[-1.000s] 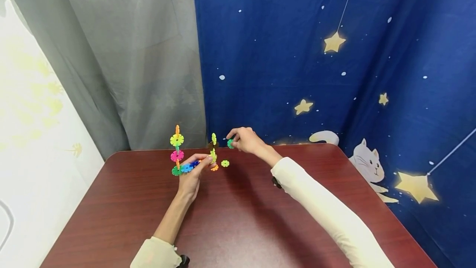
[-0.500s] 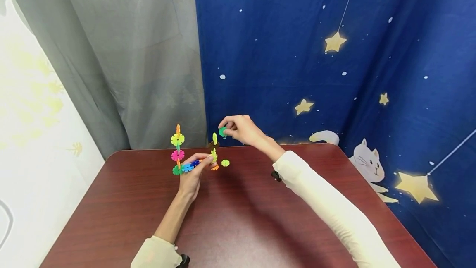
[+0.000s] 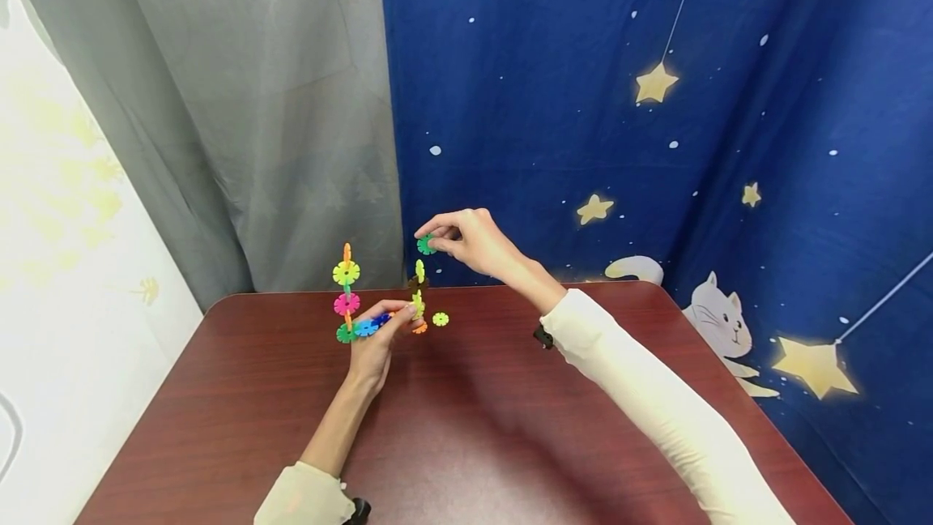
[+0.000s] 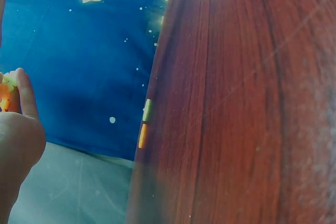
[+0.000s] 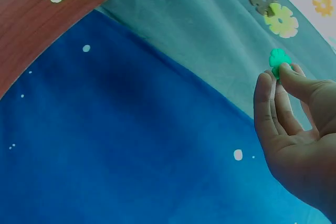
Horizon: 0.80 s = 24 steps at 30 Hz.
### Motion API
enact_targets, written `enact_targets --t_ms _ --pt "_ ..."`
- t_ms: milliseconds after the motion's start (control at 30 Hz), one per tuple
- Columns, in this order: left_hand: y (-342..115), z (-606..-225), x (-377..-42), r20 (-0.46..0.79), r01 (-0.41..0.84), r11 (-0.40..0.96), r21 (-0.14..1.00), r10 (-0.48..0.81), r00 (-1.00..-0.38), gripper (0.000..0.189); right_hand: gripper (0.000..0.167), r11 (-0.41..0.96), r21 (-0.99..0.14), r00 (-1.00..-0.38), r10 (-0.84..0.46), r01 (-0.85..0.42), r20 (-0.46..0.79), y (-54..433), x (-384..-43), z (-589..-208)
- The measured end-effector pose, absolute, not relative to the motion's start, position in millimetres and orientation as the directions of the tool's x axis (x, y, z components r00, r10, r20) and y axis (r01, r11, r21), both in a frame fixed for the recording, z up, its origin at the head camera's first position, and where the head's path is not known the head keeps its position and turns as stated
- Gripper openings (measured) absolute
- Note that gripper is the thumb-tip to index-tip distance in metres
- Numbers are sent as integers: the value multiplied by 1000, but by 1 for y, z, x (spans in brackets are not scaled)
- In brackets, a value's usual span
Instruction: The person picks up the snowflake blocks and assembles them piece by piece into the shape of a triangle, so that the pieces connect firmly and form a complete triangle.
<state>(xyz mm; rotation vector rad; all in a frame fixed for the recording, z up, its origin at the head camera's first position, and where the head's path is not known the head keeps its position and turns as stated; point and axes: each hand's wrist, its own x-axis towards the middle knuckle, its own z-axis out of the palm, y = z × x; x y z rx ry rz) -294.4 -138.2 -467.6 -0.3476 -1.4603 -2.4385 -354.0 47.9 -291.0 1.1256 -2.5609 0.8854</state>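
My left hand [image 3: 373,351] pinches a yellow-green snowflake disc [image 3: 418,302] low in the right column of a linked U-shaped chain. Above it come a dark brown disc [image 3: 418,284] and another yellow-green disc [image 3: 419,271] at the top. Blue discs [image 3: 367,329] form the base, partly covered by the fingers. The left column has a green disc [image 3: 346,334], a pink disc [image 3: 347,304] and a yellow disc [image 3: 346,273], with thin edge-on discs between. My right hand [image 3: 481,245] pinches a green snowflake disc [image 5: 279,57] between thumb and fingertips, a little above the right column.
A loose yellow-green disc [image 3: 440,319] and an orange disc [image 3: 419,328] lie on the brown table [image 3: 452,428] near its far edge. Behind that edge hang a grey curtain [image 3: 291,120] and a blue starry curtain [image 3: 525,120].
My right hand has risen and moved left with the green disc, from beside the right column to above it. My left hand and the chain have stayed in place.
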Motion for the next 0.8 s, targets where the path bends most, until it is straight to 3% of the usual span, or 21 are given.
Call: enact_targets --t_ms 500,800 --pt "-138 -466 -295 333 346 -448 824 -111 -936 14 22 482 -436 -640 -671 -760 374 44 -344 -284" --pt "-138 -467 -295 349 362 -420 833 -109 -931 23 21 484 -403 -616 -715 -777 330 44 -342 -280"
